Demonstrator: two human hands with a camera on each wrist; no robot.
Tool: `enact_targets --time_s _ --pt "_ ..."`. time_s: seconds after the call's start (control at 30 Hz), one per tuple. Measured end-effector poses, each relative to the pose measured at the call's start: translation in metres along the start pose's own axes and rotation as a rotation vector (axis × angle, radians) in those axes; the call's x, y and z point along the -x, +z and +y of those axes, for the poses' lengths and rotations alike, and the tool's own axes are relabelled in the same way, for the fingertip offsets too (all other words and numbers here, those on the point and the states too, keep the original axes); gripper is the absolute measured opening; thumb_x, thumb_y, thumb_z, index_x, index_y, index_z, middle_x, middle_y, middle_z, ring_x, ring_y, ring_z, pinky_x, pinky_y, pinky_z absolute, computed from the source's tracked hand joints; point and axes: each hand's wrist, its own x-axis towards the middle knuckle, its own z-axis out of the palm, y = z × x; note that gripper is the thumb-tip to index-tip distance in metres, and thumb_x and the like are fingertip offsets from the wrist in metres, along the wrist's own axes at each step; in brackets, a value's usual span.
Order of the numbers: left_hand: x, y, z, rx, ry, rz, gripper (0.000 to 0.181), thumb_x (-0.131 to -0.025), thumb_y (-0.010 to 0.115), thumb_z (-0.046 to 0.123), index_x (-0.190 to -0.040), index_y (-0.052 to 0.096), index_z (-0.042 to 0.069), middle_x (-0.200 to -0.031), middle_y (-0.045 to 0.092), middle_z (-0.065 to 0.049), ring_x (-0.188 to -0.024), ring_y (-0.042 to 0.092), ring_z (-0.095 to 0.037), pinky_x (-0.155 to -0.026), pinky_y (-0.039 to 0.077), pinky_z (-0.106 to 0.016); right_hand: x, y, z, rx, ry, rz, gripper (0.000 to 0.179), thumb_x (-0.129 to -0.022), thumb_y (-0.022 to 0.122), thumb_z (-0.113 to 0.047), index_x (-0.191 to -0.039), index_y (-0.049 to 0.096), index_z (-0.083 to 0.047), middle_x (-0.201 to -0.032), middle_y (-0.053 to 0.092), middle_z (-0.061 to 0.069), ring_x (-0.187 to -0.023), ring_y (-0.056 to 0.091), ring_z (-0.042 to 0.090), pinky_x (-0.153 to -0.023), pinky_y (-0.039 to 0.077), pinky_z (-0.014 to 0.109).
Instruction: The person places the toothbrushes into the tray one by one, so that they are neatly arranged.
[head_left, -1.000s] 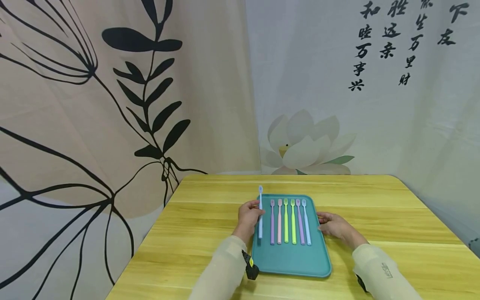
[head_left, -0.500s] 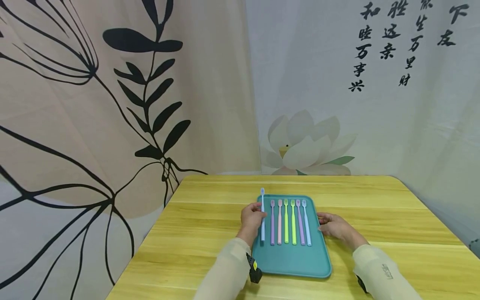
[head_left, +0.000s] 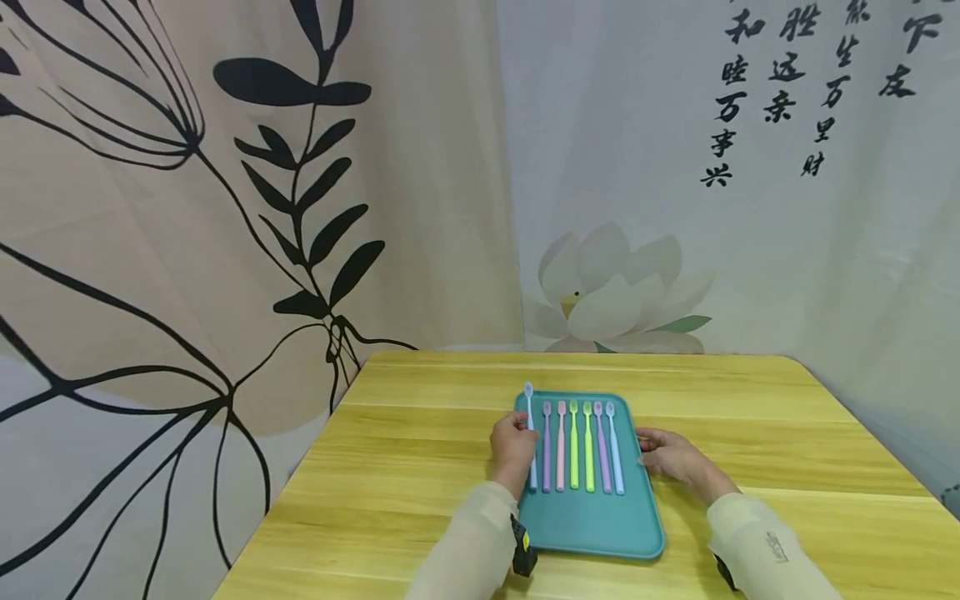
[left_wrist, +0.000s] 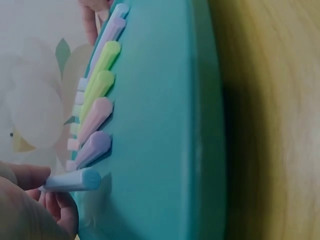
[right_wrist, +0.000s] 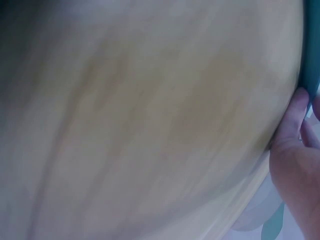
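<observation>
My left hand [head_left: 513,454] pinches a light blue toothbrush [head_left: 533,475] between thumb and fingers, over the left side of a teal tray [head_left: 592,527]. In the left wrist view the butt of this toothbrush [left_wrist: 75,180] is raised off the tray and casts a shadow. Beside it several toothbrushes lie in a row, heads away from me: purple [head_left: 547,462], pink [head_left: 560,458], two yellow-green [head_left: 574,458], another purple [head_left: 603,458] and another blue [head_left: 616,458]. My right hand [head_left: 678,461] holds the tray's right rim; in the right wrist view its thumb [right_wrist: 296,110] touches the edge.
The tray lies on a yellow wood-grain table [head_left: 420,417]. Behind the table hangs a curtain [head_left: 435,208] printed with dark plants, a pale lotus and writing. A dark wrist device [head_left: 523,546] sits by my left sleeve.
My left hand has moved right and slightly nearer to me with the blue toothbrush, bringing it close to the purple one. The right hand and the tray stay in place.
</observation>
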Motion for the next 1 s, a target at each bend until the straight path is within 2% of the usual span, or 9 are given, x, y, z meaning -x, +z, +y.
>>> enact_targets --time_s 0.13,0.3,0.63,0.9,1.0 --pt "0.0059 0.0028 0.0042 -0.068 0.027 0.036 0.034 -0.079 0.066 -0.012 -0.111 0.072 -0.002 -0.090 0.066 -0.010 -0.080 0.060 -0.021 -0.072 0.055 -0.036 0.0007 0.0003 0.0000 0.011 0.003 0.009 0.060 -0.092 0.059 0.007 -0.147 0.035 0.012 -0.125 0.050 0.024 -0.107 0.054 0.029 -0.087 0.053 0.036" --pt "0.0096 0.0063 0.0066 -0.114 0.008 0.042 0.033 -0.081 0.061 -0.011 -0.111 0.072 -0.002 -0.092 0.068 -0.011 -0.082 0.062 -0.021 -0.075 0.055 -0.038 0.0009 0.0005 0.0007 0.021 0.009 0.007 0.059 -0.092 0.059 0.006 -0.147 0.035 0.011 -0.126 0.050 0.025 -0.108 0.054 0.030 -0.089 0.053 0.037" --pt "0.0085 0.0097 0.0035 -0.187 0.007 0.044 0.030 -0.080 0.062 -0.011 -0.106 0.073 -0.003 -0.102 0.071 -0.017 -0.092 0.065 -0.029 -0.082 0.054 -0.044 -0.0008 0.0012 0.0028 0.013 -0.002 0.001 0.059 -0.092 0.058 0.006 -0.146 0.035 0.012 -0.127 0.049 0.026 -0.109 0.054 0.029 -0.088 0.053 0.036" --pt "0.0085 0.0044 0.0060 -0.247 -0.011 0.006 0.026 -0.081 0.064 -0.006 -0.105 0.073 -0.003 -0.099 0.070 -0.016 -0.088 0.064 -0.027 -0.082 0.054 -0.044 -0.0003 0.0020 0.0013 0.011 -0.007 0.002 0.059 -0.092 0.058 0.007 -0.146 0.035 0.013 -0.126 0.049 0.026 -0.109 0.054 0.030 -0.088 0.053 0.037" --pt "0.0087 0.0027 0.0065 -0.264 0.015 0.011 0.025 -0.080 0.065 -0.006 -0.103 0.073 -0.003 -0.098 0.070 -0.016 -0.087 0.064 -0.027 -0.081 0.055 -0.044 -0.0002 0.0022 0.0003 0.013 -0.001 0.005 0.060 -0.092 0.059 0.007 -0.146 0.035 0.012 -0.126 0.050 0.025 -0.108 0.054 0.030 -0.087 0.053 0.037"
